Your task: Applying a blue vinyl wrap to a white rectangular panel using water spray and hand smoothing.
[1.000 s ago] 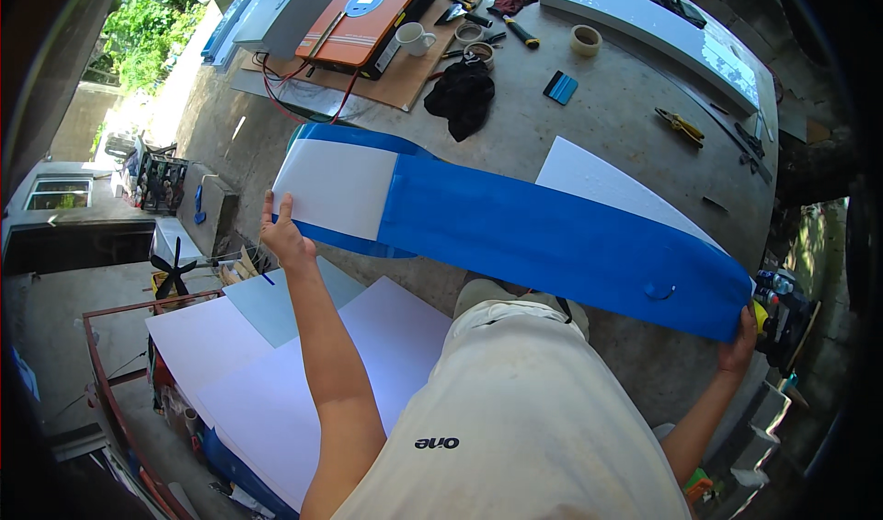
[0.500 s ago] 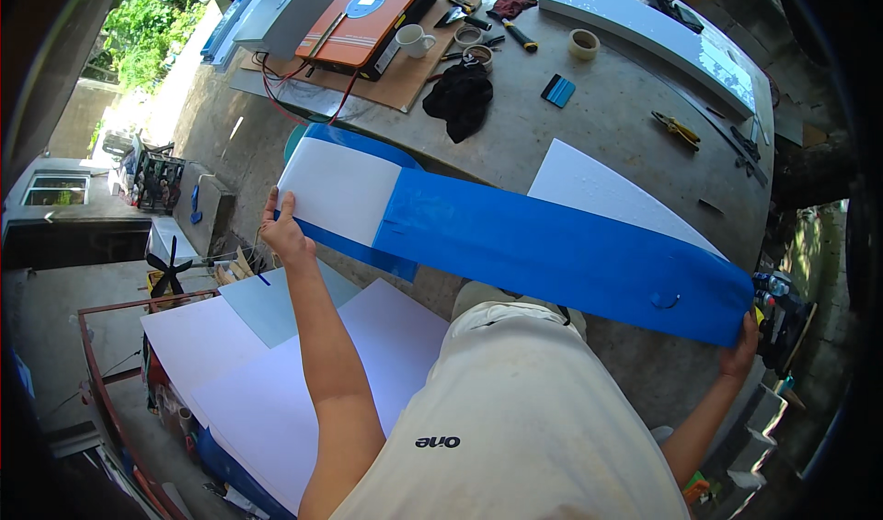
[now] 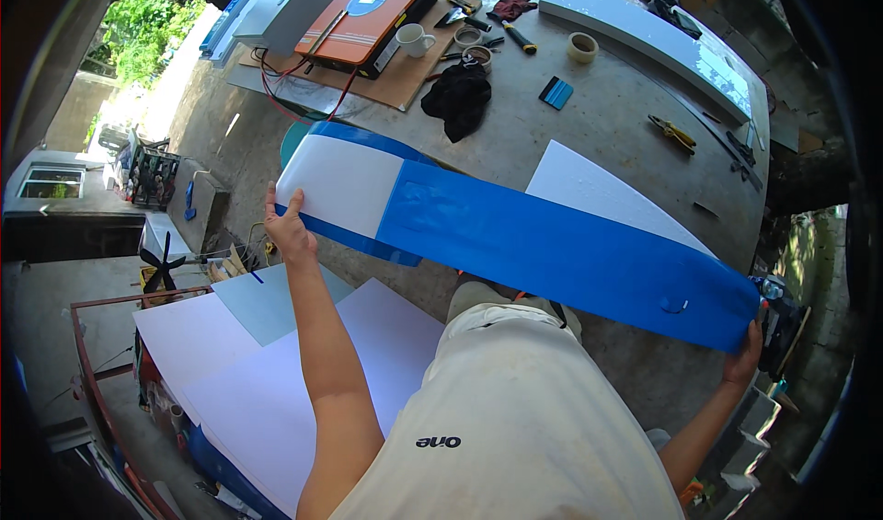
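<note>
A long blue sheet point(image 3: 552, 244) with a white section point(image 3: 345, 184) at its left end stretches across in front of me. Its left end curls over and back underneath, and a small flap or mark shows near its right end. My left hand point(image 3: 292, 230) grips the near edge at the white section, thumb and fingers apart around it. At the far right, my right hand point(image 3: 743, 359) holds the blue end; its fingers are partly hidden. Behind the sheet, a white pointed sheet point(image 3: 607, 198) lies on the grey table point(image 3: 607, 120).
On the table lie a blue squeegee point(image 3: 556, 92), pliers point(image 3: 671, 134), a black cloth point(image 3: 455, 102), a tape roll point(image 3: 582, 47), a white mug point(image 3: 415, 40) and an orange box point(image 3: 368, 23). Large white sheets point(image 3: 276, 400) lie at lower left beside a red frame point(image 3: 87, 354).
The blue sheet has shifted slightly, its right end moving a little to the right and down with my right hand. Both hands keep their hold.
</note>
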`<state>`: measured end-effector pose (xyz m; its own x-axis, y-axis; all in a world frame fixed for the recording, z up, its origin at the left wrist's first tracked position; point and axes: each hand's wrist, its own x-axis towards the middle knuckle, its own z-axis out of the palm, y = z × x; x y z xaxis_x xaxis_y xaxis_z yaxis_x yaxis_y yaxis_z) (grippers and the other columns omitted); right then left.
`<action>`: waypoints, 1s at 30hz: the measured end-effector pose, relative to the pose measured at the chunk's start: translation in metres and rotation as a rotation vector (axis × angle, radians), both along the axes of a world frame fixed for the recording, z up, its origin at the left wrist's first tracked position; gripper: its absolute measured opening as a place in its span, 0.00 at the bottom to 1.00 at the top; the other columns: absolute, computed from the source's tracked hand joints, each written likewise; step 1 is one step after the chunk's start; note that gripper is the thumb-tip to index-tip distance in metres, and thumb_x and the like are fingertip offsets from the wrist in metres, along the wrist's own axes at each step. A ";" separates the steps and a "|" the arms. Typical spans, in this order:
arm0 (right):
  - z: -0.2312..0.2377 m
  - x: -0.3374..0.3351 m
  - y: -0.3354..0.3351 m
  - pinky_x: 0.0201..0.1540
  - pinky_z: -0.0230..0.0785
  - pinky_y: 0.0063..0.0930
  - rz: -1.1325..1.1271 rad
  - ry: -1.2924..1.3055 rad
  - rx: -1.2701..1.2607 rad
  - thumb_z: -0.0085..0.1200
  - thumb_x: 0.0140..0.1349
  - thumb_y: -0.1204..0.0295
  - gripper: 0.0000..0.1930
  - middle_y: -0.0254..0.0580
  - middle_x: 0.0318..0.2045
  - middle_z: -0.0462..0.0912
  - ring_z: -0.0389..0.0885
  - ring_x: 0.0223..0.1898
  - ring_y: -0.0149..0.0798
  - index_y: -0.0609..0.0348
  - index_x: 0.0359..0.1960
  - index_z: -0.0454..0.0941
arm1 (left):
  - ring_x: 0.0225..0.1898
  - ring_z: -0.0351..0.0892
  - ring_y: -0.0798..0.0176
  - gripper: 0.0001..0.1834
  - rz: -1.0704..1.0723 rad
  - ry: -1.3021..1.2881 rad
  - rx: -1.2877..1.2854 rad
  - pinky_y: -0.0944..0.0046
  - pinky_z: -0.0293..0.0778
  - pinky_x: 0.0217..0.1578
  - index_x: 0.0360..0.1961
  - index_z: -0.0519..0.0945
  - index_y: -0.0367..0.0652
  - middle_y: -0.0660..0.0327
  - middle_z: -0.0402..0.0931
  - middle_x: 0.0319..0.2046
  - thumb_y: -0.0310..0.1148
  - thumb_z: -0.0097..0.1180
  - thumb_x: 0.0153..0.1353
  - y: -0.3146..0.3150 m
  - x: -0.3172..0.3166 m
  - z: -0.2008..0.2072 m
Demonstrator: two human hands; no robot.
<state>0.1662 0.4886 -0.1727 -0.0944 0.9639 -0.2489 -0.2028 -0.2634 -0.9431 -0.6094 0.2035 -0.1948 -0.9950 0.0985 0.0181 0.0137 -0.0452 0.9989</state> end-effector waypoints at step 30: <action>0.033 0.044 0.001 0.63 0.61 0.33 0.034 -0.082 0.053 0.52 0.68 0.66 0.25 0.41 0.57 0.77 0.74 0.58 0.36 0.64 0.64 0.69 | 0.44 0.81 0.57 0.24 0.115 -0.057 -0.041 0.61 0.81 0.45 0.56 0.76 0.36 0.50 0.80 0.47 0.18 0.64 0.58 -0.011 0.001 -0.019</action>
